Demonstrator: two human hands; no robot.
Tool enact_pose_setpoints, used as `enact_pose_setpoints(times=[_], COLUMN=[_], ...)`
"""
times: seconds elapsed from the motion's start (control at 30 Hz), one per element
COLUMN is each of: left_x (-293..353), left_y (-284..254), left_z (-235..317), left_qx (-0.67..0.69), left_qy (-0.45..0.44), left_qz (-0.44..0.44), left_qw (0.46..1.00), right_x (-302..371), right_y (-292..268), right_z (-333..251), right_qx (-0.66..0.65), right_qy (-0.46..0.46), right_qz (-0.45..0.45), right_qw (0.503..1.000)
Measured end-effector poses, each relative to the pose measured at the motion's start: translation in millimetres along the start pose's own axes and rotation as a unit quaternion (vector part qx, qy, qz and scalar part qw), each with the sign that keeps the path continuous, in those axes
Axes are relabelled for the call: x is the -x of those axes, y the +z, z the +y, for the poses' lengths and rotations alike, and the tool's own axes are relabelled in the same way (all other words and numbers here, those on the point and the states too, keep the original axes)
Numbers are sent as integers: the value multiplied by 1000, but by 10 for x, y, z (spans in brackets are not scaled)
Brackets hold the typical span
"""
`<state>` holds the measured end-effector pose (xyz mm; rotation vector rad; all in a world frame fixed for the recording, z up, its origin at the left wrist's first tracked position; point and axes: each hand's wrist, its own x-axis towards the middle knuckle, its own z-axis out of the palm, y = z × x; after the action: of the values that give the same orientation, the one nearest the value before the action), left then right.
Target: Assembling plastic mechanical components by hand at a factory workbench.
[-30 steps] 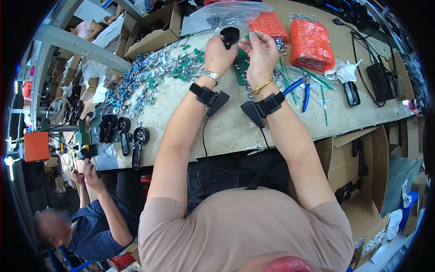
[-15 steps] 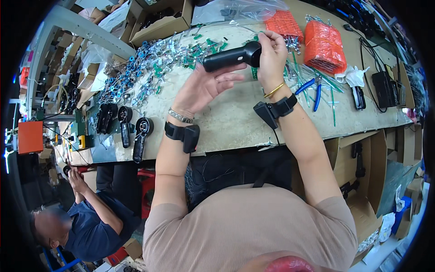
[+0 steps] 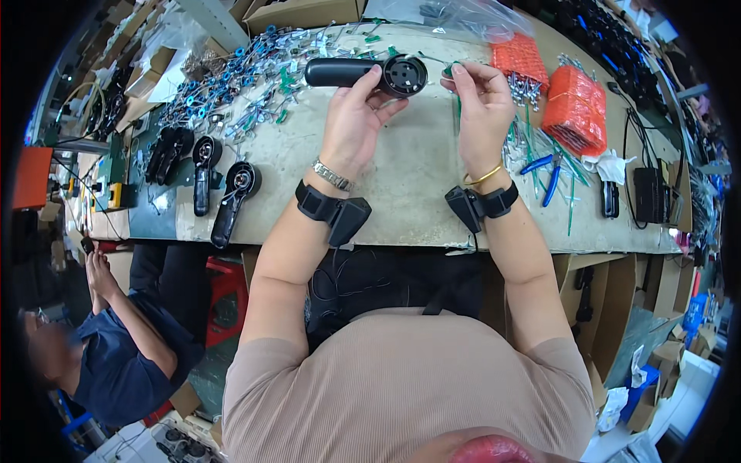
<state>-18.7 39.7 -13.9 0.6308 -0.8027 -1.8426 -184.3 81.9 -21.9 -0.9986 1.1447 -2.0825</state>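
Observation:
My left hand [image 3: 356,127] grips a black handheld fan housing [image 3: 340,73] by its neck. Its long handle points left, and its round head [image 3: 404,76] faces me, showing several dark slots. Just right of that head, my right hand [image 3: 484,104] is closed in a pinch on a small green part [image 3: 451,70]. A thin dark wire [image 3: 434,59] runs from near the head toward this part; where it ends is hidden. Both hands are over the far half of the table.
Wired blue and green parts [image 3: 255,85] lie heaped at the far left. Nearer stand black housings [image 3: 234,202]. To the right are orange bubble-wrap bundles [image 3: 575,112], blue-handled pliers [image 3: 552,177] and a black adapter [image 3: 654,193]. Another person [image 3: 127,339] sits at left.
My left hand has closed round the housing, which has moved left and turned so its round head faces me. My right hand has let go of the head and now pinches a green part.

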Motion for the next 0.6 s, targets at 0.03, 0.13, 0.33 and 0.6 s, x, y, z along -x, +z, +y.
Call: enact_pose_setpoints(times=[0.03,0.13,0.33,0.6], left_x=[-17,-35,-75,109], left_y=[-9,-15,43,43], left_z=[31,24,18,16], left_qx=[4,11,15,8], left_qy=[4,5,4,-9], left_qz=[8,11,-2,0], left_qw=[1000,1000,1000,1000], right_x=[11,44,-11,129], right_y=[23,37,38,37], right_z=[-25,-50,-112,-98], right_qx=[18,58,163,153], right_qy=[-22,-69,-145,-104], right_qz=[-19,-51,-52,-42], right_qw=[999,995,975,982])
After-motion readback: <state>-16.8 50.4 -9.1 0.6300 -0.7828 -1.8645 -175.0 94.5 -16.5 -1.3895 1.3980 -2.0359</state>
